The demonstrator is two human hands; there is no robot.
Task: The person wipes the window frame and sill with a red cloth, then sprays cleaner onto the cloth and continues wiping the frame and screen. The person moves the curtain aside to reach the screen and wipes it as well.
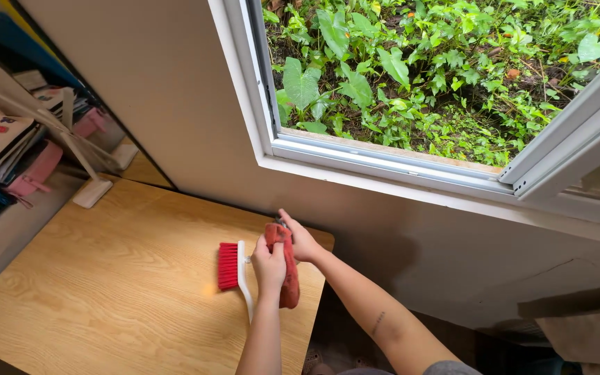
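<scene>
A small hand brush [234,267] with red bristles and a white handle is held over the right end of a light wooden desk [119,278]. My left hand [269,267] is closed around its handle, bristles pointing left. A red cloth [289,285] hangs between my two hands, against the left one. My right hand [302,242] grips the cloth's upper end near the desk's far right corner, close to the wall. A small dark thing shows at my right fingertips; I cannot tell what it is.
An open white-framed window [383,163] above the desk looks out on green plants. A white desk lamp [92,191] stands at the desk's far left. Shelves [8,149] on the left hold books, bags and pouches. A beige wall runs behind the desk.
</scene>
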